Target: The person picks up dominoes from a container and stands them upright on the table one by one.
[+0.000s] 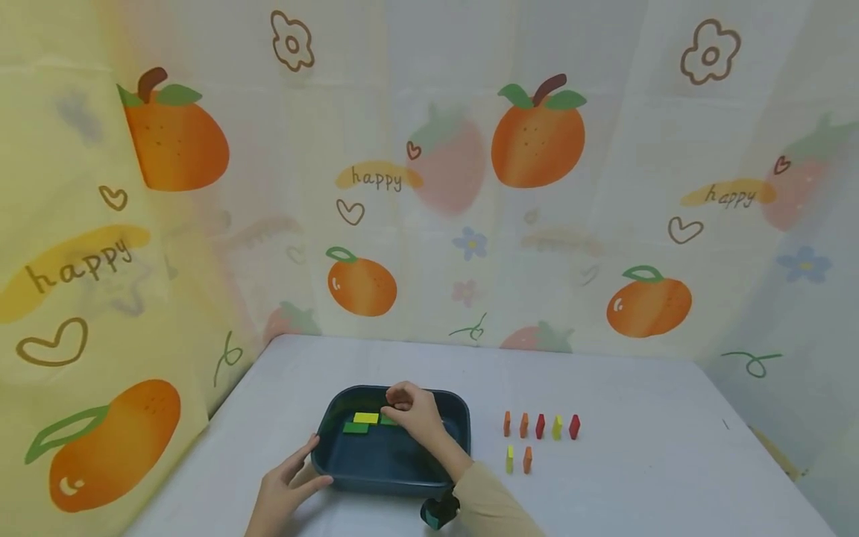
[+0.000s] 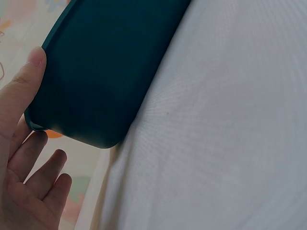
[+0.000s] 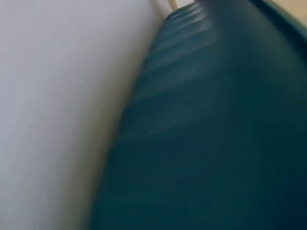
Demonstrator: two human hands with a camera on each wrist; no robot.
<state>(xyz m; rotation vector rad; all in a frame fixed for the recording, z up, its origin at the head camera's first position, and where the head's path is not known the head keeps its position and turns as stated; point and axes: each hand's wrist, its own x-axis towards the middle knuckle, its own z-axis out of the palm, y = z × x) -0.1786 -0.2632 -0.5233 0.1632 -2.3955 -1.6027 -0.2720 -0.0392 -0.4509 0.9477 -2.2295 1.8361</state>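
Observation:
A dark teal tray [image 1: 376, 466] stands on the white table. Inside lie flat domino-like blocks: a yellow block [image 1: 366, 418], a green block [image 1: 356, 428] and another green block [image 1: 388, 420] partly covered by my right hand. My left hand [image 1: 282, 485] holds the tray's near left corner, thumb against the outer wall [image 2: 96, 81] and the other fingers round the side. Over the tray, my right hand [image 1: 419, 418] has curled fingers close to the second green block. Whether anything is between those fingertips is hidden. The right wrist view shows only the tray's outer wall [image 3: 201, 143] and tablecloth.
To the right of the tray, upright blocks stand in two rows: several behind, including a red block [image 1: 574, 426], and a yellow block [image 1: 510, 459] with an orange block [image 1: 527, 460] in front. A fruit-printed curtain [image 1: 429, 246] encloses the table's back and sides.

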